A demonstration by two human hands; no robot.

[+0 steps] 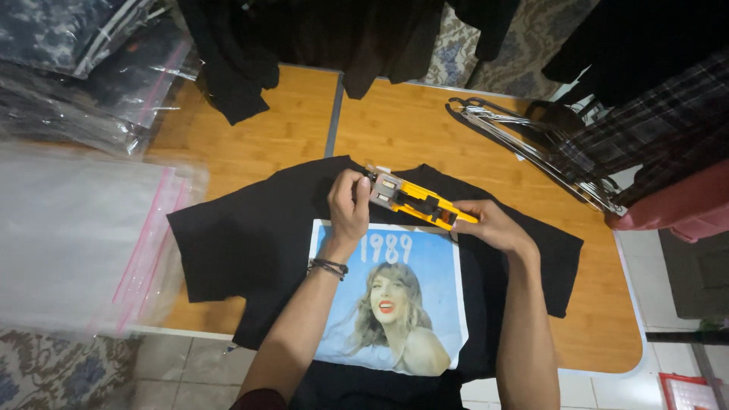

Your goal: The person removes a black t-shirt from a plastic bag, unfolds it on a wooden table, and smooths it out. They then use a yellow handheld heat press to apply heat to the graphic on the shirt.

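A black T-shirt [250, 235] lies flat on a wooden table [410, 129], with a light blue printed portrait panel [425, 304] on its chest. Over the collar area I hold a yellow and grey tagging gun [414, 200] with both hands. My left hand [348, 206] grips its grey front end near the neckline. My right hand [492, 225] is wrapped around the yellow handle end. A dark bracelet sits on my left wrist.
Clear plastic bags with pink seals [83, 243] pile up at the left. A bundle of metal hangers [531, 148] lies at the right, beside plaid and pink clothes [668, 175]. Dark garments [304, 45] hang over the table's far edge. Tiled floor shows below.
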